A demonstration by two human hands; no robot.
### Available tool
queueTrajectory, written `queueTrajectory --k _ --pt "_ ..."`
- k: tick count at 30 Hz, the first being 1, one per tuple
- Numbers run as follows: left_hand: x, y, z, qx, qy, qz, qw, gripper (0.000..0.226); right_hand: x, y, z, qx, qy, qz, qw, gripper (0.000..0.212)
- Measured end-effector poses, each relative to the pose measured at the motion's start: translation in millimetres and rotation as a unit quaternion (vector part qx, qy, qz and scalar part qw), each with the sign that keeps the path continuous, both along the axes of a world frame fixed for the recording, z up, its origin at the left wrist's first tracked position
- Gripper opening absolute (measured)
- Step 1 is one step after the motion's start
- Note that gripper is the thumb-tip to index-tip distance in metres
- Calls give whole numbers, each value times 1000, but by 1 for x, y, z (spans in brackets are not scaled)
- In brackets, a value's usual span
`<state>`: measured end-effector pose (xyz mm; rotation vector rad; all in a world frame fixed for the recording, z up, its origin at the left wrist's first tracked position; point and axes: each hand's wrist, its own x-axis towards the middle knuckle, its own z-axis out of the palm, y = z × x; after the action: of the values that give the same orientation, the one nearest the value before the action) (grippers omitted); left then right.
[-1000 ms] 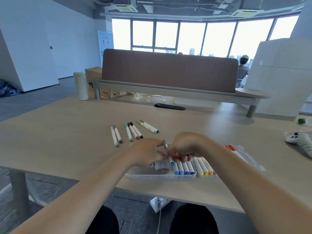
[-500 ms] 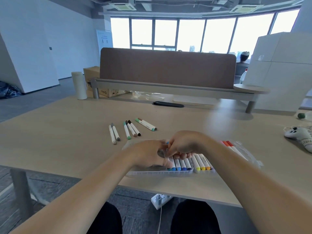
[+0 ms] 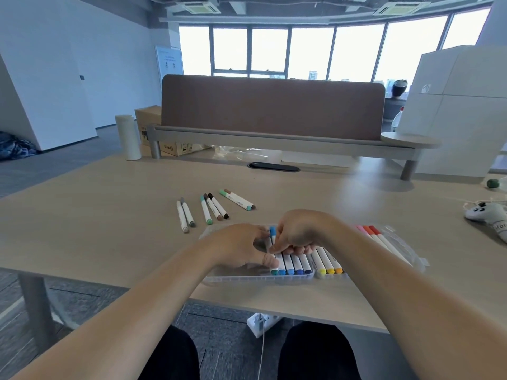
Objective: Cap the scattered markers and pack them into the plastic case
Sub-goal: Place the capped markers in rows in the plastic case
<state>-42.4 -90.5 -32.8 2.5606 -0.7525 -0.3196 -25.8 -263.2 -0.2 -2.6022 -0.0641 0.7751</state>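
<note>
A clear plastic case (image 3: 260, 278) lies at the table's near edge. Several blue markers (image 3: 295, 266) and yellow and orange markers (image 3: 329, 266) lie side by side in it. My right hand (image 3: 299, 234) grips a blue-capped marker (image 3: 272, 232) at the left end of that row, fingers curled over it. My left hand (image 3: 241, 246) rests in the case's bare left part, its thumb and fingertips touching the marker's left side. Red and pink markers (image 3: 374, 235) lie in the lid on the right. Several capped markers (image 3: 214, 208) lie loose beyond the case.
A white cylinder (image 3: 128, 138) stands at the far left of the table. A black cable slot (image 3: 273, 167) and a brown divider panel (image 3: 271, 105) are at the back. A white game controller (image 3: 485, 215) lies at the right edge.
Both hands came down from just above the case and lowered the blue-capped marker into the row. The camera moved slightly closer.
</note>
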Motion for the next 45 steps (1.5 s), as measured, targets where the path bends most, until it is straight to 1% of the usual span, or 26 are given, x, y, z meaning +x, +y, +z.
queueTrajectory --k 2,3,7,11,12,14,15,17,22,25,30,32,37,40,41,43,45 --pt "1 0 1 10 1 1 1000 62 0 1 1 -9 2 2 1000 30" --pt "2 0 1 15 2 2 1000 65 1 2 1 -16 1 3 1000 31" --pt "5 0 -2 37 -4 4 999 80 1 7 5 -39 6 13 999 34" --pt "9 0 -2 72 -49 0 996 96 3 6 5 -41 11 19 999 32" --pt "10 -1 -1 82 -56 -5 995 95 4 6 5 -42 13 20 999 30" --pt "6 -1 3 101 -67 -16 993 82 6 7 5 -51 22 27 998 26" --pt "4 -2 5 108 -74 -17 991 75 7 7 5 -57 24 29 998 27" --pt "1 -1 6 103 -82 -8 991 69 9 7 5 -62 26 31 997 29" --pt "2 2 -3 80 -94 -15 992 65 9 10 8 -60 35 35 997 25" --pt "3 1 -1 67 -72 -20 995 66 7 11 10 -62 34 37 997 26" --pt "1 1 3 120 -86 -25 989 75 3 11 9 -61 24 36 997 27" --pt "4 2 1 109 -71 -26 991 82 2 11 9 -54 22 31 998 27" --pt "5 1 2 104 -56 -19 993 84 2 14 8 -69 23 30 997 28" --pt "8 1 -1 95 -51 -16 994 94 1 13 8 -66 14 30 997 28" --pt "9 1 -1 87 -45 -5 995 94 1 11 9 -57 14 30 998 27" --pt "9 1 3 43 -29 28 998 80 3 9 10 -39 10 38 998 24" --pt "12 4 9 -16 -32 72 997 67 8 8 11 -37 -18 41 998 25"
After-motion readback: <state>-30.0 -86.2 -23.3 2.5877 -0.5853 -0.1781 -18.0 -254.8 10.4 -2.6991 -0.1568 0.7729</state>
